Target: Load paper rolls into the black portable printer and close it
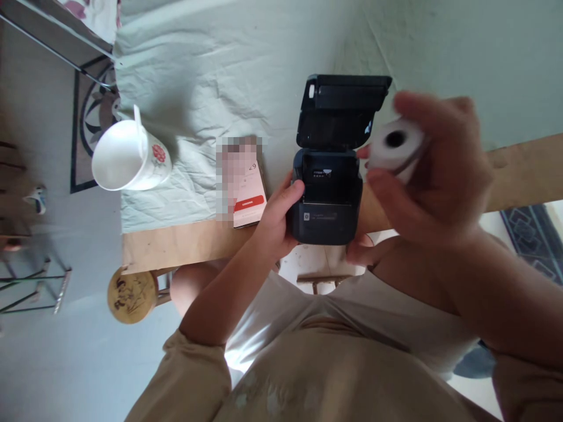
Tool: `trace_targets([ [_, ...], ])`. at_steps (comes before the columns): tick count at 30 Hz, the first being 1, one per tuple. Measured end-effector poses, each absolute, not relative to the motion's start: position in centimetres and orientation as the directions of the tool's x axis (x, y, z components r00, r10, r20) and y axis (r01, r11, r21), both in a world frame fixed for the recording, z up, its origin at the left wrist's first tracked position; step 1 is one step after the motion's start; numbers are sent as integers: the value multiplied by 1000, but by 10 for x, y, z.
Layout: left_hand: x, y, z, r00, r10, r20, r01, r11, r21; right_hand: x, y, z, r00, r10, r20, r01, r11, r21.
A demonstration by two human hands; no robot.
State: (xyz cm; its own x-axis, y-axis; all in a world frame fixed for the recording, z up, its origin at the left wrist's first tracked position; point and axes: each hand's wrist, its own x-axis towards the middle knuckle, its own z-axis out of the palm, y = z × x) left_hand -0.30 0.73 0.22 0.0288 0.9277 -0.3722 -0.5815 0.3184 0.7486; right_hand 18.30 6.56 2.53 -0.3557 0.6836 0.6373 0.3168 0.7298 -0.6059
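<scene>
A small black label printer (328,220) is gripped at its left side by my left hand (281,214), the thumb lying on its edge. Its lid (336,120) stands swung up, and the paper compartment shows bare inside. To the right of the printer, my right hand (444,164) pinches a white paper roll (404,149) between thumb and fingers. The dark hole of the roll's core faces the printer side. Roll and printer look apart; the right hand is slightly blurred. A phone (248,205) with a lit screen, partly pixelated, lies left of my left hand.
A white mug (127,158) with a red flower and a handle or spoon at its rim stands on the left of the pale green cloth (197,76). The wooden table edge (176,243) runs before my lap. A round stool (132,296) stands below on the left.
</scene>
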Motion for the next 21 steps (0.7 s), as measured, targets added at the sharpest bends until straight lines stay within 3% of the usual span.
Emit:
trace_targets([
  [2,-2,7,2,3,932,-363,-569,300,765,178,65,25,-446,544,711,364,835,-412],
  [6,-1,6,3,-14,941,-338,-550,275,788,169,70,18,-464,554,691,481,813,-328],
  [11,-2,5,3,-16,948,-318,-551,257,794,167,69,17,-458,501,734,445,845,-298],
  [16,-1,5,3,-31,949,-315,-548,247,799,170,68,18,-491,567,662,435,818,-377],
  [21,1,5,7,-23,951,-309,-527,251,812,173,70,16,-474,540,695,454,827,-332],
])
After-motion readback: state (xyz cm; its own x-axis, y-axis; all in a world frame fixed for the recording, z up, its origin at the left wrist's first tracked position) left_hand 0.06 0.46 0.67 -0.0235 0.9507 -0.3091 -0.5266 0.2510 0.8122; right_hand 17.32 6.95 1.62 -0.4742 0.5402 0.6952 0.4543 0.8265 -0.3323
